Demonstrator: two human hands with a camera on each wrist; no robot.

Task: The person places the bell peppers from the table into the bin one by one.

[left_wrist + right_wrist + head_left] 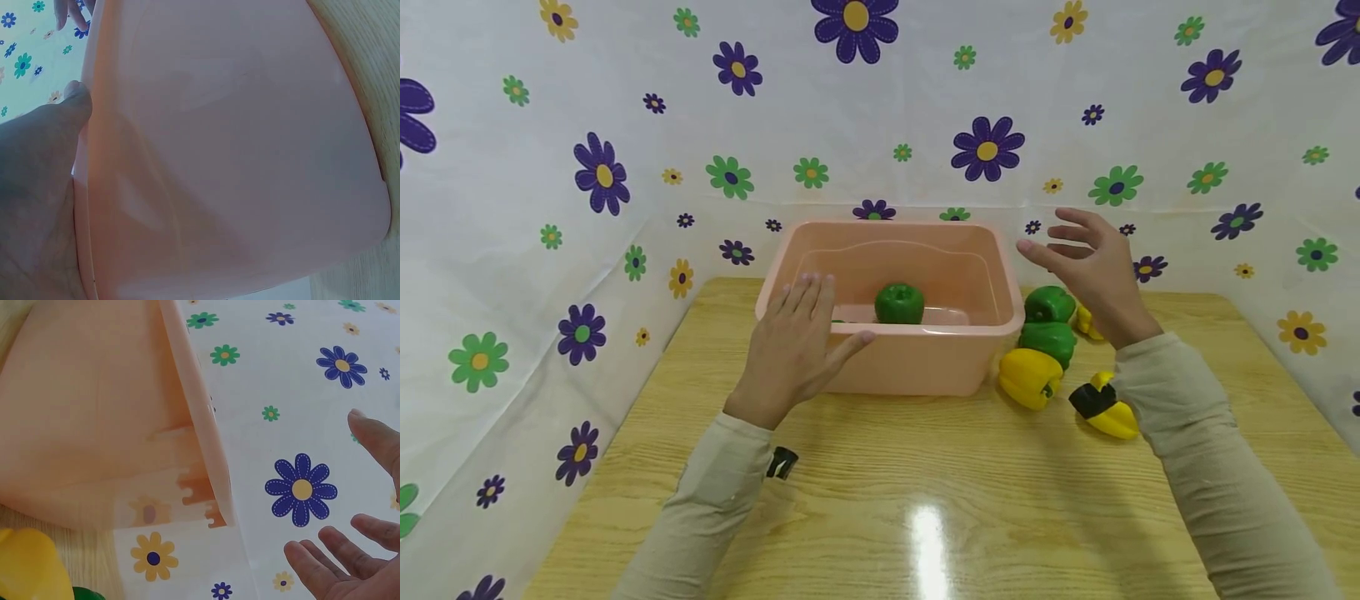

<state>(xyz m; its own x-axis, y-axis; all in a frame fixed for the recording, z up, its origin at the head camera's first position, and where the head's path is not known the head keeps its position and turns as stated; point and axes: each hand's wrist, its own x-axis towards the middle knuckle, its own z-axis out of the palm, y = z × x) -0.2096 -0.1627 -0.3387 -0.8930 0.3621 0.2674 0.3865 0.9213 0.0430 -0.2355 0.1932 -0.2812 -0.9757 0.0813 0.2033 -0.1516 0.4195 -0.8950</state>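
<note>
A pink plastic bin (910,358) stands on the wooden table with a green bell pepper (899,304) inside. My left hand (793,346) is at the bin's front left corner, fingers straight and thumb spread along the rim; the left wrist view shows the thumb by the bin's edge (94,150). To the right of the bin, my right hand (1090,262) is raised in the air, fingers apart and slightly bent, holding nothing. Below it are two green bell peppers (1048,342) and a yellow bell pepper (1030,379) beside the bin.
Another yellow pepper (1116,421) lies farther right, partly covered by a black piece (1092,401). Behind my right wrist, a bit of yellow pepper (1086,323) shows. A flower-patterned sheet (910,100) hangs behind and beside the wooden table (865,483).
</note>
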